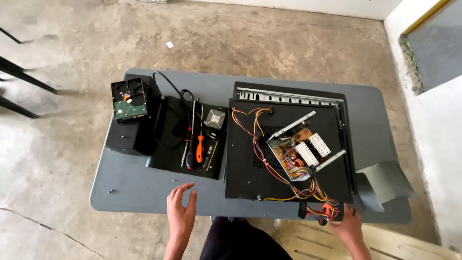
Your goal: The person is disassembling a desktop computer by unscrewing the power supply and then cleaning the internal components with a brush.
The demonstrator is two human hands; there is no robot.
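Right hand (350, 222) fingers curling on wire bundle (321, 208) hanging off tabletop (144, 190) edge; left hand (181, 212) hovering, fingers spread; risking snagged wires dragging open power supply (301, 151) off black case panel (250, 163)

— How many screwdrivers on the grey desk (144, 188)?
— Two, an orange-handled screwdriver (200, 144) and a red-and-black-handled screwdriver (190, 156).
— Drives?
— One bare hard drive with a green circuit board (129, 100), left end.
— Cases?
— One black metal computer case (288, 149).
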